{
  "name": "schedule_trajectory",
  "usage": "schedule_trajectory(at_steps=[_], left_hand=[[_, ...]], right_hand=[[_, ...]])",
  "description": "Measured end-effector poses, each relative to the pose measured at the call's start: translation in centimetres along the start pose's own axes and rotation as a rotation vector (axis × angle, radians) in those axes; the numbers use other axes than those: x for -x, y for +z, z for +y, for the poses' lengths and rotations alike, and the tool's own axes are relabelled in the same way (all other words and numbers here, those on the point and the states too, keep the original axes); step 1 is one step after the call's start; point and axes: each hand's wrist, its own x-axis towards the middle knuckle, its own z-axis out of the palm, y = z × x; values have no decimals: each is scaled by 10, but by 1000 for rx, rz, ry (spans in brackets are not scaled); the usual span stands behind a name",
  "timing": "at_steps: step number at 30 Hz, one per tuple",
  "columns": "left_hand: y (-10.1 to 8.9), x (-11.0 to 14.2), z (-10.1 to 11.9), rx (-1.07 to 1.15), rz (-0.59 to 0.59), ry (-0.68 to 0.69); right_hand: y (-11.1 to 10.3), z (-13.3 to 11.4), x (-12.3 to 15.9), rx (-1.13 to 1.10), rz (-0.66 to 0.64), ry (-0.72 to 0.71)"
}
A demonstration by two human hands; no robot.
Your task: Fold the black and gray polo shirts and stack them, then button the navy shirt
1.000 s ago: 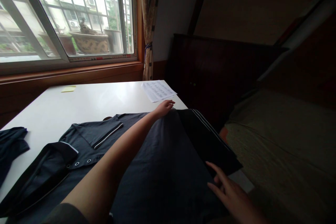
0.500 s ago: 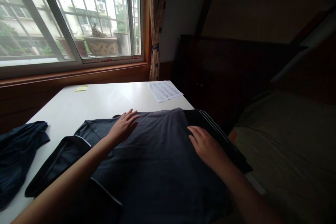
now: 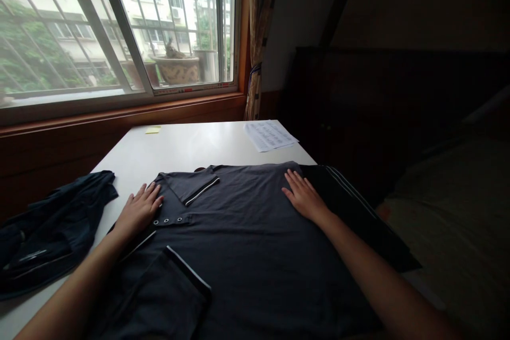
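Observation:
A dark grey polo shirt (image 3: 243, 234) lies spread on the white table (image 3: 191, 143), its collar end toward the left and its three-button placket showing. Both short sleeves, edged in black and white, are laid inward over the body. My left hand (image 3: 140, 208) rests with fingers stretched out at the shirt's collar end. Flat on the far right part of the shirt lies my right hand (image 3: 305, 194), its fingers apart. Dark fabric with white side stripes (image 3: 350, 212) sticks out from under the shirt on the right.
A crumpled navy garment (image 3: 59, 228) lies on the table's left side. Printed papers (image 3: 271, 135) and a yellow sticky note (image 3: 153, 129) are near the far edge. Behind stand a barred window (image 3: 159, 26) and a tied curtain (image 3: 257, 64). The right side is dark.
My left hand has moved left and down to the collar end, and the far sleeve now shows folded inward. The right hand lies flatter on the shirt. The view has shifted left.

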Motion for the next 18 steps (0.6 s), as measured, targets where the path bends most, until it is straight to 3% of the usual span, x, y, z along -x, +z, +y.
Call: schedule_trajectory(at_steps=[9, 18], left_hand=[[5, 4, -16, -2, 48, 9], [-3, 3, -9, 77, 26, -41]], right_hand=[[6, 5, 8, 24, 58, -1], [10, 9, 8, 24, 72, -18]])
